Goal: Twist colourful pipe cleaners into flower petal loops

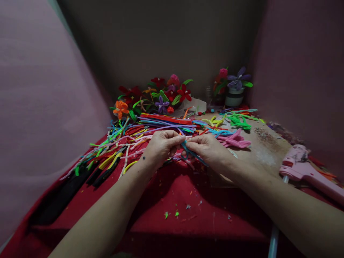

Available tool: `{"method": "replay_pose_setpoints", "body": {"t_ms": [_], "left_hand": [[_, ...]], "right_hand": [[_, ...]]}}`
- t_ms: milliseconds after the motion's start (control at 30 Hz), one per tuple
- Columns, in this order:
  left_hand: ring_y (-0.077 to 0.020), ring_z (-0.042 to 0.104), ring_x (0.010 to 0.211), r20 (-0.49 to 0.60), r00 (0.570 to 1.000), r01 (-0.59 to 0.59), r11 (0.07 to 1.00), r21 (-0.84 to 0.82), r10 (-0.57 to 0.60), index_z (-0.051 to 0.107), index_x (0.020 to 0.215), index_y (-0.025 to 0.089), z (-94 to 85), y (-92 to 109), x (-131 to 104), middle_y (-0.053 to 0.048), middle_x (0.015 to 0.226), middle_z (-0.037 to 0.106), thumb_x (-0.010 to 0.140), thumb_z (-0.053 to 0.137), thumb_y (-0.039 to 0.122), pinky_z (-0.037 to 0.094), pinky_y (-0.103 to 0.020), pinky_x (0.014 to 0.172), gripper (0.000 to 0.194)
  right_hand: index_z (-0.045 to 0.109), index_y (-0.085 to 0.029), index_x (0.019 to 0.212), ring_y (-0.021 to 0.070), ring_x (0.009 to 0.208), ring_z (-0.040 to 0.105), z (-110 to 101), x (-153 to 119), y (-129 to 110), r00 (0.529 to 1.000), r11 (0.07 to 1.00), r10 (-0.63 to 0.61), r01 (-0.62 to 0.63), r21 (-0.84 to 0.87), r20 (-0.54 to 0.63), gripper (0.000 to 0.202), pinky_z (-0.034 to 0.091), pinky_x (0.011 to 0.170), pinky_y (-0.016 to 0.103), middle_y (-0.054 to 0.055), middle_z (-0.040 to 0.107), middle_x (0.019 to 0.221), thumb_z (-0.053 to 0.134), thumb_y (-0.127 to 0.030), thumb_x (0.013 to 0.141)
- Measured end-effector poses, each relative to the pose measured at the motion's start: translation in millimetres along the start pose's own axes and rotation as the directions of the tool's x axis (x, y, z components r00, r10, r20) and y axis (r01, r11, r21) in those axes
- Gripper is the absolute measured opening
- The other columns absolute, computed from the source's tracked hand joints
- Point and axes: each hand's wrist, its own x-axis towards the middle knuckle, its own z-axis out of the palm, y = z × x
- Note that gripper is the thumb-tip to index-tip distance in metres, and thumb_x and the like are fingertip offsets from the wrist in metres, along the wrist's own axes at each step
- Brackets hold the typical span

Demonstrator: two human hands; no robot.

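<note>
A blue pipe cleaner [197, 157] is pinched between both my hands, above the red cloth near the middle of the table. The thumb and fingers of my left hand [165, 141] close on its upper end. Just to the right, my right hand [205, 145] grips it close to the left fingertips. The pipe cleaner looks bent into a loop below the fingers, and one part slants down to the right under my right hand. Behind my hands lies a pile of loose pipe cleaners [166, 120] in many colours.
Yellow-and-black pliers [109, 168] lie at left. A pink glue gun [298, 165] with a glue stick rests at right on cardboard [264, 152]. Pipe-cleaner flowers [161, 104] and a small pot [234, 96] stand at the back. Green scraps [176, 214] dot the red cloth [204, 225].
</note>
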Motion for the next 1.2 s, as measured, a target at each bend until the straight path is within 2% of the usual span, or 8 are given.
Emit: {"method": "replay_pose_setpoints", "body": {"t_ms": [233, 467, 600, 700, 767, 833, 933, 1200], "left_hand": [[-0.004, 0.04, 0.031, -0.061, 0.998, -0.017, 0.988, 0.155, 0.027, 0.052, 0.057, 0.013, 10.0, 5, -4, 0.005, 0.04, 0.049, 0.066, 0.066, 0.034, 0.026, -0.015, 0.032, 0.027], [-0.0056, 0.041, 0.031, -0.051, 0.995, -0.063, 0.941, 0.332, 0.085, 0.048, 0.055, 0.015, 10.7, 1, -6, 0.005, 0.04, 0.045, 0.072, 0.059, 0.038, 0.028, -0.016, 0.031, 0.031], [-0.0055, 0.04, 0.031, -0.028, 0.996, -0.07, 0.926, 0.372, 0.087, 0.047, 0.053, 0.015, 10.8, 4, -7, 0.006, 0.038, 0.042, 0.072, 0.058, 0.038, 0.028, -0.016, 0.032, 0.032], [-0.0047, 0.039, 0.031, -0.003, 0.997, -0.074, 0.926, 0.37, 0.08, 0.046, 0.052, 0.015, 9.8, 5, -7, 0.006, 0.039, 0.042, 0.072, 0.058, 0.037, 0.027, -0.016, 0.032, 0.032], [-0.0045, 0.038, 0.032, 0.01, 0.998, -0.068, 0.932, 0.357, 0.069, 0.047, 0.053, 0.015, 8.4, 5, -6, 0.006, 0.04, 0.042, 0.072, 0.058, 0.036, 0.027, -0.016, 0.032, 0.031], [-0.0044, 0.038, 0.032, 0.014, 0.998, -0.063, 0.939, 0.339, 0.062, 0.048, 0.054, 0.015, 6.5, 5, -5, 0.006, 0.04, 0.043, 0.072, 0.059, 0.035, 0.027, -0.016, 0.032, 0.029], [-0.0046, 0.037, 0.032, 0.018, 0.998, -0.069, 0.95, 0.304, 0.067, 0.05, 0.055, 0.014, 2.4, 7, -4, 0.006, 0.04, 0.043, 0.069, 0.061, 0.036, 0.027, -0.017, 0.033, 0.029], [-0.0061, 0.043, 0.036, 0.058, 0.998, -0.029, 0.983, 0.18, 0.019, 0.056, 0.063, 0.014, -3.1, 6, -2, 0.004, 0.043, 0.05, 0.067, 0.064, 0.037, 0.029, -0.017, 0.035, 0.025]], "right_hand": [[0.053, -0.015, 0.053, 0.0083, 0.043, 0.05, 3, -1, 1, 0.998, 0.976, -0.053, 0.043, -0.216, -0.04, 0.024, 0.034, 0.044, 0.018, -0.001, 0.057, 0.049, 0.039, -0.012, 0.072], [0.059, -0.015, 0.061, 0.0084, 0.043, 0.046, 4, 1, 11, 0.967, 0.787, -0.249, 0.166, -0.594, -0.061, 0.022, 0.03, 0.048, 0.021, 0.0, 0.057, 0.05, 0.04, -0.011, 0.072], [0.062, -0.015, 0.07, 0.0092, 0.045, 0.047, 6, 0, 16, 0.945, 0.704, -0.324, 0.211, -0.678, -0.042, 0.02, 0.031, 0.049, 0.022, 0.001, 0.057, 0.053, 0.042, -0.011, 0.071], [0.059, -0.016, 0.078, 0.009, 0.043, 0.051, 9, -1, 18, 0.977, 0.848, -0.21, 0.157, -0.507, -0.048, 0.021, 0.035, 0.046, 0.02, 0.0, 0.059, 0.053, 0.039, -0.012, 0.073], [0.056, -0.017, 0.082, 0.0098, 0.042, 0.054, 10, -2, 17, 0.997, 0.949, -0.076, 0.064, -0.31, -0.028, 0.02, 0.039, 0.043, 0.019, -0.001, 0.06, 0.053, 0.039, -0.011, 0.073], [0.054, -0.017, 0.081, 0.0111, 0.041, 0.056, 11, -2, 12, 0.998, 0.992, 0.067, -0.065, -0.11, 0.012, 0.018, 0.043, 0.042, 0.02, -0.002, 0.06, 0.051, 0.039, -0.011, 0.072], [0.053, -0.015, 0.069, 0.0112, 0.04, 0.056, 9, -3, 4, 0.976, 0.97, 0.207, -0.214, 0.112, 0.072, 0.01, 0.046, 0.041, 0.02, 0.0, 0.059, 0.049, 0.044, -0.014, 0.074], [0.057, -0.011, 0.066, 0.0106, 0.041, 0.056, 3, 0, 8, 0.951, 0.888, 0.261, -0.303, 0.346, 0.163, 0.012, 0.049, 0.039, 0.022, 0.004, 0.063, 0.056, 0.055, -0.018, 0.075]]}}
